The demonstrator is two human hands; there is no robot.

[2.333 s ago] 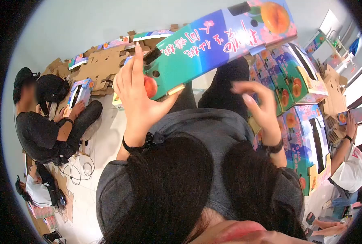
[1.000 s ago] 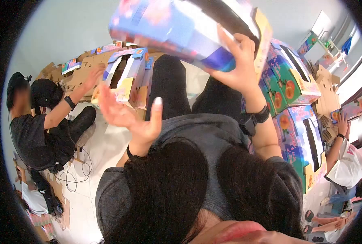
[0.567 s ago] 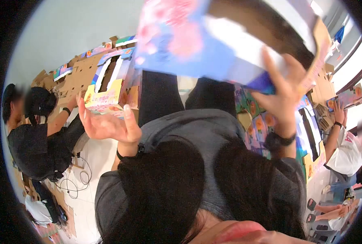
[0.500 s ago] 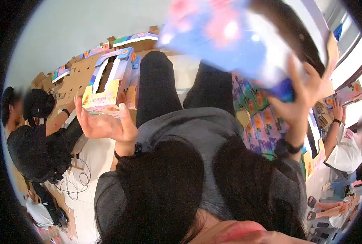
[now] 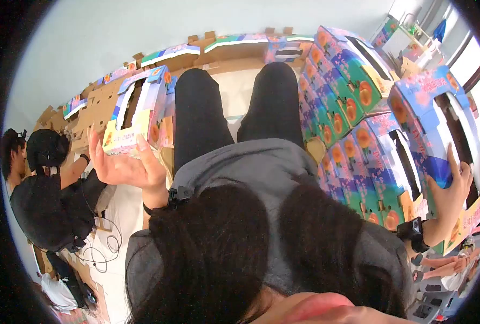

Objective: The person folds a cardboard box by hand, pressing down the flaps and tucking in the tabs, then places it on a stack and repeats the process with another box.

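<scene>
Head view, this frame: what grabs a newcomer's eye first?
The row of bright blue-and-green peach-print cartons stacked along the person's right side, running from far to near. The right hand grips the nearest peach carton at the near end of that row. On the other side the left hand is raised, open and empty, in front of an open-topped carton on the floor, with flat cardboard blanks spread behind it.

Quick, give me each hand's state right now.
Left hand: open, palm up, holding nothing.
Right hand: gripping the blue peach-printed cardboard box at the end of the row of matching boxes.
</scene>
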